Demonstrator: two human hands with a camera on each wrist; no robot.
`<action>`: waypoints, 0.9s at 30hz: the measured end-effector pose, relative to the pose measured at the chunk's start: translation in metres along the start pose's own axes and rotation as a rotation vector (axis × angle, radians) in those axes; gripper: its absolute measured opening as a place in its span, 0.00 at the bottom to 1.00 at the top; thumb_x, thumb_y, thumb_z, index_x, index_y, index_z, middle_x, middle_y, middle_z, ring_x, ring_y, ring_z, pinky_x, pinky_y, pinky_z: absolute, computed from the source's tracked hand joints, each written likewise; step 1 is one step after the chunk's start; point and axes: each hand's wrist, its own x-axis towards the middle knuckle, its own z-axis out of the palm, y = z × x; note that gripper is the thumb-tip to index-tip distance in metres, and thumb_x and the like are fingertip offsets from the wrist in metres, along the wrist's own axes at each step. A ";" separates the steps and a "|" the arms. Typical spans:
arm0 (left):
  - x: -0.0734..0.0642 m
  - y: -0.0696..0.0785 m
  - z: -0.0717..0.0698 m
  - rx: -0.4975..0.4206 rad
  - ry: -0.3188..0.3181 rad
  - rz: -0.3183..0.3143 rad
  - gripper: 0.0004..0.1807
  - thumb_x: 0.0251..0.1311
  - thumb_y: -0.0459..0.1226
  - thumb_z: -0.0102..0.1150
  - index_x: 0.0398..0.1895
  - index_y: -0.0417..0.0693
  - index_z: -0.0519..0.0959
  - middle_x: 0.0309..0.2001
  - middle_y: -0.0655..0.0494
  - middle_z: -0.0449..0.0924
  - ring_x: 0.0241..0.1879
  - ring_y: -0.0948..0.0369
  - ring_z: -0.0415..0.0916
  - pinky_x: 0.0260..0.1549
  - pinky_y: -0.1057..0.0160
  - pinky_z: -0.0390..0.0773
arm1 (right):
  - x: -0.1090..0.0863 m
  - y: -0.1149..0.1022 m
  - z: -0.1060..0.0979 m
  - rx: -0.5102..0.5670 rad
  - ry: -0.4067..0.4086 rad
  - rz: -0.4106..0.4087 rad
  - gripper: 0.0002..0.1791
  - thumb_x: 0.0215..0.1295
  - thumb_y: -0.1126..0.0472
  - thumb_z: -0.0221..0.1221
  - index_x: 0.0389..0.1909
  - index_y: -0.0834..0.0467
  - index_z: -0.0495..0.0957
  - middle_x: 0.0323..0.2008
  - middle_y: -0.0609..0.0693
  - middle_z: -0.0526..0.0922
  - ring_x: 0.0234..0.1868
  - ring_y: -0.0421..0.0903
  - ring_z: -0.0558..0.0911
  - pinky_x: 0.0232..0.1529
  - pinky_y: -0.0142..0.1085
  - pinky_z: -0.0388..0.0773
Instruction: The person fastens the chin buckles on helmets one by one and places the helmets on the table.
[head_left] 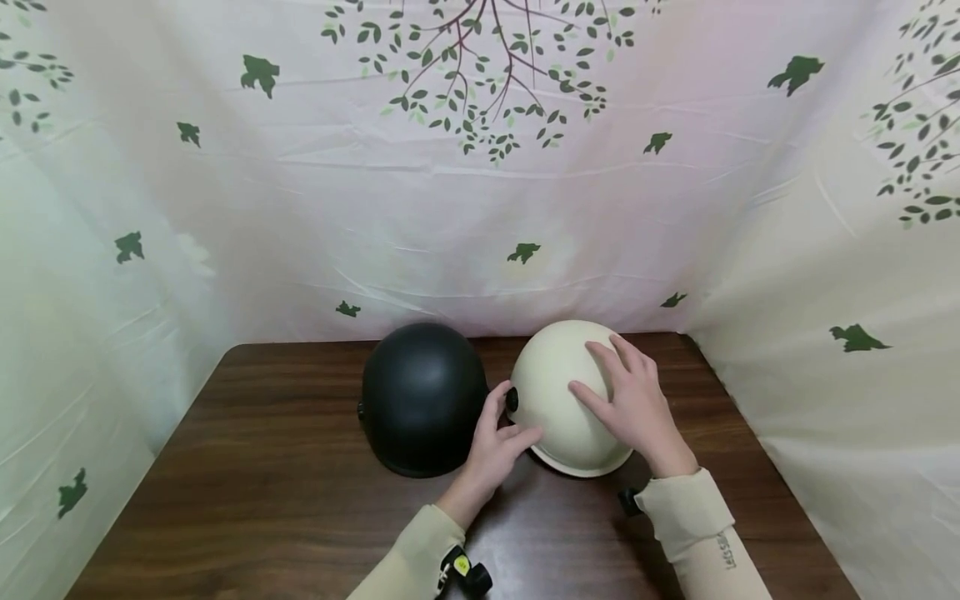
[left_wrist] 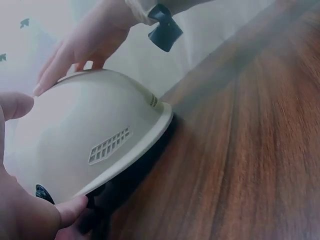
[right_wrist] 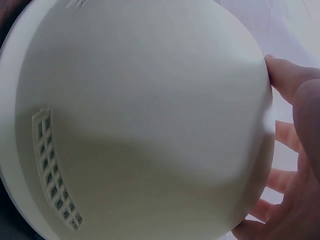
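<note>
A cream helmet [head_left: 558, 367] with slotted vents lies dome up on the table, its rim toward the person. My left hand [head_left: 495, 446] grips its left side, index finger by the black knob [head_left: 512, 399] and thumb at the lower dome; in the left wrist view a fingertip meets the rim beside dark straps [left_wrist: 92, 215]. Over the right side of the dome, my right hand [head_left: 637, 408] rests with fingers spread, and the right wrist view shows the fingertips along the shell. Just left of the cream helmet sits a black helmet [head_left: 423, 400], close to my left hand.
The dark wood-grain table [head_left: 247, 475] has its back edge right behind both helmets. A white curtain [head_left: 420, 242] printed with leaves and birds hangs behind the table and along both sides. Each wrist carries a small black camera mount [head_left: 474, 577].
</note>
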 end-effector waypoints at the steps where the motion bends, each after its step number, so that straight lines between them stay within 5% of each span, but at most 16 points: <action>1: 0.000 0.001 0.000 0.000 0.004 -0.001 0.50 0.68 0.41 0.72 0.88 0.51 0.56 0.88 0.37 0.48 0.71 0.33 0.75 0.66 0.41 0.80 | 0.000 0.001 -0.001 0.007 -0.002 0.003 0.38 0.75 0.39 0.66 0.79 0.49 0.71 0.84 0.65 0.58 0.79 0.75 0.59 0.60 0.80 0.72; 9: -0.002 0.015 0.000 -0.022 0.015 0.012 0.48 0.68 0.39 0.72 0.87 0.51 0.58 0.85 0.39 0.59 0.61 0.43 0.82 0.58 0.52 0.84 | 0.001 0.011 -0.010 0.079 -0.009 -0.002 0.38 0.77 0.42 0.65 0.80 0.52 0.69 0.84 0.66 0.57 0.79 0.77 0.57 0.67 0.78 0.65; 27: -0.005 0.032 0.000 -0.019 0.008 0.057 0.46 0.69 0.37 0.71 0.86 0.50 0.59 0.85 0.39 0.59 0.57 0.46 0.87 0.60 0.50 0.84 | 0.005 0.017 -0.020 0.145 -0.005 -0.031 0.37 0.78 0.44 0.63 0.81 0.55 0.67 0.82 0.70 0.59 0.78 0.80 0.58 0.68 0.77 0.61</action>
